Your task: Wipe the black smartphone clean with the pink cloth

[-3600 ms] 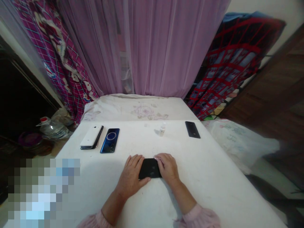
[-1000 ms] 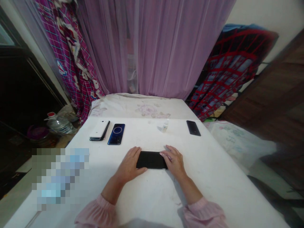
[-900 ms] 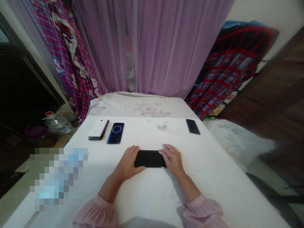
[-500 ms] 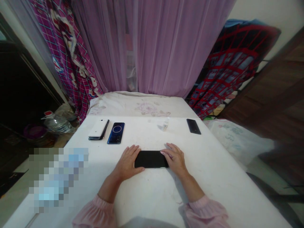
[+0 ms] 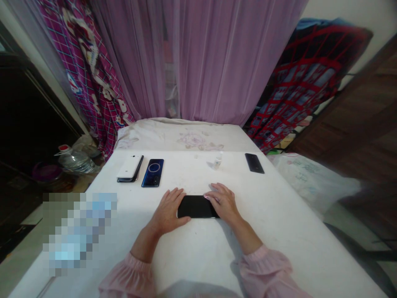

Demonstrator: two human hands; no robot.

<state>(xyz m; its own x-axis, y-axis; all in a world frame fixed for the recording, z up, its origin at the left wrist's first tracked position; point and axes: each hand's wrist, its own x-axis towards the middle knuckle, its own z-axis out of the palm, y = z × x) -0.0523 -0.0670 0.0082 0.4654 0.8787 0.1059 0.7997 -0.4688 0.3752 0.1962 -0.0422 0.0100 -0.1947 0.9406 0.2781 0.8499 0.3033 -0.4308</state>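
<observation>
A black phone (image 5: 197, 206) lies flat, long side across, on the white table (image 5: 186, 252). My left hand (image 5: 167, 212) rests at its left end, fingers apart, the thumb along the near edge. My right hand (image 5: 223, 203) is over the right end, with thumb and index finger pinched together above the far edge of the screen. Something small and white shows at those fingertips, too small to make out.
Back left lie a white phone (image 5: 129, 166) on top of a dark one and a blue phone (image 5: 152, 173). A small clear bottle (image 5: 217, 161) stands behind my hands. Another dark phone (image 5: 254, 163) lies back right. A pixelated patch covers the left edge.
My right hand has moved left along the far edge of the black phone, its fingers still together. My left hand has stayed at the left end. The view has shifted slightly.
</observation>
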